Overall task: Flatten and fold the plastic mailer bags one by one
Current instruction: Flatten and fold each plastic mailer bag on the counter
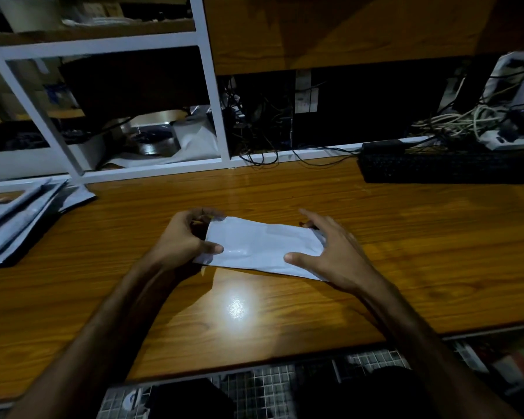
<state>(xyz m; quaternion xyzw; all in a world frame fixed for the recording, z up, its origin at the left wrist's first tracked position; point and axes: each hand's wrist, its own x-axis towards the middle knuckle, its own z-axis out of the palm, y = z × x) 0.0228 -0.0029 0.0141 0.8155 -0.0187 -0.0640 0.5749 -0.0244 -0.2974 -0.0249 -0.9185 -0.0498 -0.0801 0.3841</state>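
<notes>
A folded grey-white plastic mailer bag (260,244) lies in the middle of the wooden table (406,237), a little tilted. My left hand (188,234) grips its left end, thumb on top and fingers curled underneath. My right hand (330,249) holds the right end, thumb pressed on the top face and fingers spread round the far edge. A stack of several flat mailer bags (18,219) lies at the table's left edge.
A black keyboard (448,167) sits at the back right, with tangled cables (466,122) behind it. White shelving (212,86) with clutter stands along the back left. A bright light spot (236,306) shines on the wood near the front edge.
</notes>
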